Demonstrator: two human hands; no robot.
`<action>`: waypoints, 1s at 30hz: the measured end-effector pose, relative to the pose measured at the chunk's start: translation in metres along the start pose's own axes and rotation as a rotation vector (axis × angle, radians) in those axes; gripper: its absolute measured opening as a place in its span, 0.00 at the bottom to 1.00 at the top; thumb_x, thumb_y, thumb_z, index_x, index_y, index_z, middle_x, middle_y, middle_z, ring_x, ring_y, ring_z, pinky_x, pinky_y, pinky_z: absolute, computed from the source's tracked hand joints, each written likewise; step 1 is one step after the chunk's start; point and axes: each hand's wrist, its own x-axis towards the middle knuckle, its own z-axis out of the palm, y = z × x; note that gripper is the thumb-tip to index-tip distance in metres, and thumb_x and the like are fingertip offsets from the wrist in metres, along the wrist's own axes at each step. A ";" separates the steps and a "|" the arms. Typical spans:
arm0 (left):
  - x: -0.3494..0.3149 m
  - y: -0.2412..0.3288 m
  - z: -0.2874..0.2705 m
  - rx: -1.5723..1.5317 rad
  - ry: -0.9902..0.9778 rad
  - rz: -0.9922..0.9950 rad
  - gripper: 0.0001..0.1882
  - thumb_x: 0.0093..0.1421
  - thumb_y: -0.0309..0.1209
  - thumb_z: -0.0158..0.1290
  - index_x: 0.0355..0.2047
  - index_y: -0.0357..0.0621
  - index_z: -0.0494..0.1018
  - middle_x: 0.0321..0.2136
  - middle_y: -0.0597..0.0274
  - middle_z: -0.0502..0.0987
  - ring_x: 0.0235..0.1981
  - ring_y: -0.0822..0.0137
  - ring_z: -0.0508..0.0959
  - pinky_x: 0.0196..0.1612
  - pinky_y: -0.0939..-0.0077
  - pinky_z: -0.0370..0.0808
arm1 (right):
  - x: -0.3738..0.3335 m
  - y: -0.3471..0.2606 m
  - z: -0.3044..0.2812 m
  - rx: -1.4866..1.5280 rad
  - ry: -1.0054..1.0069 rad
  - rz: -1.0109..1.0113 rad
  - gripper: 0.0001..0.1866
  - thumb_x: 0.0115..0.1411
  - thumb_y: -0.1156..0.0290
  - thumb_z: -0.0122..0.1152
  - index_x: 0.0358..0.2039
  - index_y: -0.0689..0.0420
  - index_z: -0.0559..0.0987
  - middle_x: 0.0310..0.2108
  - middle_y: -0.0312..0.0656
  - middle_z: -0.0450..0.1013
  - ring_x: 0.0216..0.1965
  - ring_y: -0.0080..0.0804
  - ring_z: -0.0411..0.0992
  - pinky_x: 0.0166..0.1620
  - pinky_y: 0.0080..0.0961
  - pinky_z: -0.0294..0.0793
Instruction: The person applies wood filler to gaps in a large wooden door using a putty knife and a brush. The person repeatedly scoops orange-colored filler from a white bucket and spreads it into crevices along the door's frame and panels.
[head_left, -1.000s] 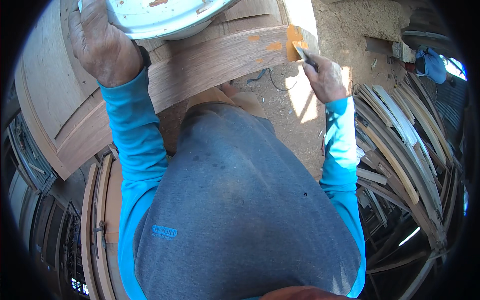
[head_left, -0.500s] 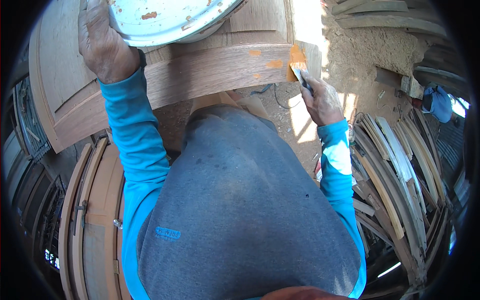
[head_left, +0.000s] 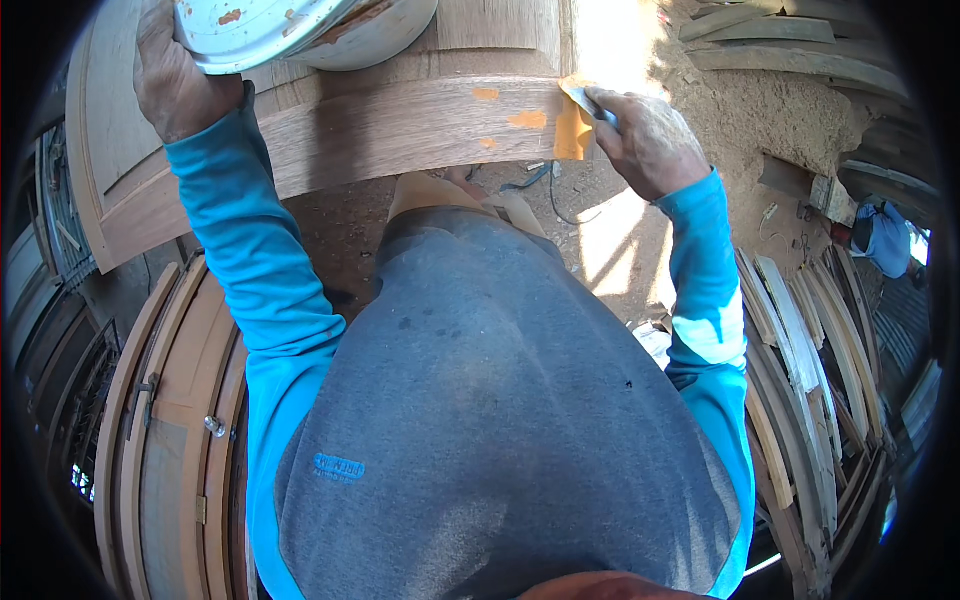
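Note:
My left hand [head_left: 185, 85] grips the near-left rim of a white round tub [head_left: 370, 45], whose pale top is smeared with orange-brown specks. The tub is held over a wooden panelled door [head_left: 400, 125]. In my right hand [head_left: 655, 140] is a putty knife [head_left: 592, 104], its blade against the door's right end near the far corner of the lower rail. Orange filler [head_left: 572, 132] coats that end in a band. Smaller orange patches [head_left: 528, 119] dot the wood to its left. Part of the blade is hidden by filler and fingers.
Stacked doors [head_left: 175, 420] stand at lower left, one with a round knob. Long timber strips [head_left: 800, 350] lean in a pile at right, and more boards [head_left: 780, 35] lie at far right. A dark cable [head_left: 555, 195] crosses the dirt floor beneath the door.
My right hand and the putty knife have moved up to the door's far corner, and the orange band looks smoother. My left hand and the tub have shifted left, showing more of its side.

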 end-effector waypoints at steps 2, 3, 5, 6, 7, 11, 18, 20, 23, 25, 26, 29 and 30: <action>-0.001 -0.005 -0.003 -0.051 -0.032 -0.056 0.16 0.65 0.32 0.60 0.48 0.33 0.78 0.46 0.48 0.82 0.48 0.53 0.82 0.54 0.67 0.77 | 0.002 0.004 0.006 -0.040 -0.042 -0.019 0.19 0.64 0.68 0.60 0.54 0.61 0.79 0.39 0.58 0.78 0.40 0.57 0.78 0.47 0.46 0.77; -0.001 -0.006 -0.005 -0.070 -0.049 -0.084 0.16 0.66 0.32 0.59 0.48 0.32 0.78 0.46 0.47 0.82 0.48 0.53 0.82 0.54 0.67 0.77 | -0.001 -0.002 0.005 -0.082 -0.108 0.002 0.19 0.64 0.69 0.59 0.54 0.61 0.79 0.37 0.58 0.78 0.40 0.57 0.77 0.46 0.47 0.77; 0.002 -0.002 -0.003 0.008 -0.030 0.002 0.16 0.67 0.32 0.59 0.48 0.32 0.78 0.46 0.48 0.82 0.48 0.54 0.82 0.54 0.67 0.77 | -0.020 -0.007 0.008 -0.104 -0.229 0.023 0.18 0.65 0.69 0.58 0.54 0.60 0.79 0.37 0.57 0.78 0.40 0.57 0.77 0.46 0.47 0.77; 0.003 -0.001 -0.003 0.049 -0.014 0.045 0.16 0.67 0.33 0.58 0.49 0.32 0.78 0.46 0.48 0.82 0.48 0.54 0.82 0.54 0.67 0.76 | -0.030 -0.009 0.008 -0.120 -0.286 0.032 0.18 0.65 0.69 0.58 0.54 0.60 0.79 0.36 0.57 0.78 0.40 0.57 0.77 0.46 0.47 0.77; 0.002 -0.004 0.000 -0.029 0.023 0.006 0.16 0.67 0.32 0.58 0.49 0.33 0.78 0.46 0.48 0.82 0.48 0.54 0.82 0.54 0.67 0.76 | -0.041 -0.011 0.008 -0.117 -0.259 -0.001 0.17 0.66 0.69 0.57 0.53 0.61 0.80 0.35 0.57 0.78 0.37 0.56 0.78 0.44 0.47 0.77; -0.005 -0.004 0.007 -0.206 0.087 -0.142 0.15 0.69 0.32 0.55 0.50 0.33 0.77 0.47 0.50 0.82 0.49 0.56 0.82 0.54 0.67 0.76 | -0.031 -0.006 -0.021 -0.010 -0.161 -0.001 0.16 0.66 0.69 0.58 0.50 0.62 0.81 0.31 0.59 0.79 0.33 0.55 0.79 0.42 0.47 0.78; 0.002 -0.001 0.004 -0.169 0.019 -0.102 0.15 0.68 0.32 0.57 0.50 0.34 0.78 0.48 0.49 0.82 0.49 0.56 0.82 0.54 0.67 0.76 | -0.001 0.020 -0.006 -0.073 -0.146 0.020 0.16 0.67 0.69 0.58 0.51 0.63 0.80 0.30 0.54 0.78 0.33 0.53 0.79 0.41 0.46 0.78; -0.001 -0.011 -0.002 -0.041 -0.024 -0.005 0.15 0.68 0.32 0.58 0.50 0.34 0.78 0.48 0.48 0.81 0.50 0.56 0.82 0.54 0.67 0.76 | -0.029 0.008 0.004 -0.165 -0.180 0.013 0.16 0.66 0.69 0.58 0.52 0.62 0.80 0.31 0.54 0.77 0.35 0.53 0.78 0.43 0.45 0.77; -0.002 -0.012 -0.003 0.055 -0.023 0.037 0.15 0.68 0.31 0.58 0.50 0.34 0.78 0.49 0.48 0.81 0.50 0.56 0.81 0.55 0.67 0.76 | -0.062 0.013 0.012 -0.030 -0.179 -0.041 0.18 0.67 0.69 0.58 0.56 0.59 0.78 0.35 0.54 0.76 0.38 0.53 0.77 0.44 0.47 0.75; -0.004 -0.011 0.000 0.038 0.006 0.004 0.15 0.68 0.32 0.58 0.50 0.33 0.78 0.49 0.49 0.81 0.50 0.57 0.81 0.55 0.67 0.76 | -0.061 0.011 0.009 -0.021 -0.120 -0.025 0.20 0.67 0.69 0.58 0.58 0.57 0.77 0.35 0.55 0.75 0.37 0.53 0.77 0.44 0.48 0.75; -0.006 -0.009 0.002 0.012 0.026 -0.025 0.16 0.68 0.32 0.58 0.51 0.33 0.77 0.49 0.49 0.81 0.51 0.57 0.81 0.55 0.67 0.76 | -0.051 0.007 0.000 -0.042 -0.127 0.020 0.20 0.67 0.69 0.58 0.59 0.56 0.77 0.35 0.55 0.75 0.37 0.54 0.76 0.43 0.48 0.75; -0.006 -0.012 0.007 -0.106 0.018 -0.093 0.16 0.68 0.32 0.57 0.52 0.33 0.77 0.50 0.50 0.81 0.51 0.58 0.81 0.55 0.68 0.76 | -0.033 0.019 0.004 -0.050 -0.093 0.015 0.20 0.68 0.68 0.58 0.60 0.55 0.76 0.34 0.54 0.74 0.36 0.53 0.76 0.42 0.48 0.74; -0.005 -0.012 0.006 -0.138 0.003 -0.112 0.16 0.68 0.32 0.57 0.52 0.33 0.77 0.50 0.50 0.81 0.51 0.58 0.81 0.55 0.68 0.76 | -0.031 0.025 0.011 -0.042 -0.076 -0.017 0.21 0.68 0.68 0.58 0.60 0.55 0.76 0.34 0.54 0.74 0.36 0.53 0.76 0.42 0.48 0.74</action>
